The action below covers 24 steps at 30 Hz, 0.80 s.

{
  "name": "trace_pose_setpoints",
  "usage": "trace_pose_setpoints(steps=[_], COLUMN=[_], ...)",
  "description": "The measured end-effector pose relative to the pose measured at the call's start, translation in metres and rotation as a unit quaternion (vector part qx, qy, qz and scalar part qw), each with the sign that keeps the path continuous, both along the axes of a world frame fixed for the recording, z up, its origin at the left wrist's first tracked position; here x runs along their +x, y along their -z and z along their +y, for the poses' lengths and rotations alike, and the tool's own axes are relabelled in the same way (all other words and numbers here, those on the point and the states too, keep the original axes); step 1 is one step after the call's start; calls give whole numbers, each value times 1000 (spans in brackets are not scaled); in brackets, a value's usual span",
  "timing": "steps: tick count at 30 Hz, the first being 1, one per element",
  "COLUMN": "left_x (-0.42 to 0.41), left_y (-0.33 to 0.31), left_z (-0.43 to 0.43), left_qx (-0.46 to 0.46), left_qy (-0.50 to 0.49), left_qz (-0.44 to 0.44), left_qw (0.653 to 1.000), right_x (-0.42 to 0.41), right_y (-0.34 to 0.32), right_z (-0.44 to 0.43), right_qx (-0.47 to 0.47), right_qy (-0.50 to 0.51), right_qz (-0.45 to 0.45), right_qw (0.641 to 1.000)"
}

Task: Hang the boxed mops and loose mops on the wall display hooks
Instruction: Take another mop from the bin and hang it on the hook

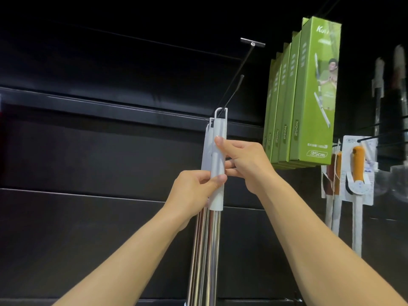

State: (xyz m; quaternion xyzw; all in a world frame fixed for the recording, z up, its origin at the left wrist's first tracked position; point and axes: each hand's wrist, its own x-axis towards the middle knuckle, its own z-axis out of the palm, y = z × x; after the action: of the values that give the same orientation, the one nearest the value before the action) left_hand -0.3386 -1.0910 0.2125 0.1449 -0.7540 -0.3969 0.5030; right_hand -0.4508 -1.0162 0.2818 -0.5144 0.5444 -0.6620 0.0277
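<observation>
The left hand (194,189) pinches the front mop (218,161) low on its white grip and the right hand (246,165) pinches it higher, its top loop over the hook (234,89), left of green boxes (309,96) hanging toward the right edge of the wall (88,151).

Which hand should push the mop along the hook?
Probably the right hand: it holds the mop higher up, nearer the loop on the hook. The left hand pinches lower.

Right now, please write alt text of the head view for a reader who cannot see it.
The left hand and right hand grip the white handle of a mop whose top loop sits on a black hook; other mops hang behind it. Green boxes hang to the right on the dark wall.
</observation>
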Motion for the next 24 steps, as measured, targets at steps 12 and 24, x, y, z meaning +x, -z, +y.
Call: trace_pose_setpoints(steps=[12,24], left_x=[-20,-16], left_y=[-1,10], left_z=[-31,-26], left_qx=[-11,-82], left_qy=[-30,-123], left_qz=[-17,-74], left_qw=[999,986], right_x=[-16,-18], right_y=[3,27], right_z=[-30,-22], right_qx=[-12,20], right_qy=[30,48], right_qz=[11,50], right_qw=[999,997])
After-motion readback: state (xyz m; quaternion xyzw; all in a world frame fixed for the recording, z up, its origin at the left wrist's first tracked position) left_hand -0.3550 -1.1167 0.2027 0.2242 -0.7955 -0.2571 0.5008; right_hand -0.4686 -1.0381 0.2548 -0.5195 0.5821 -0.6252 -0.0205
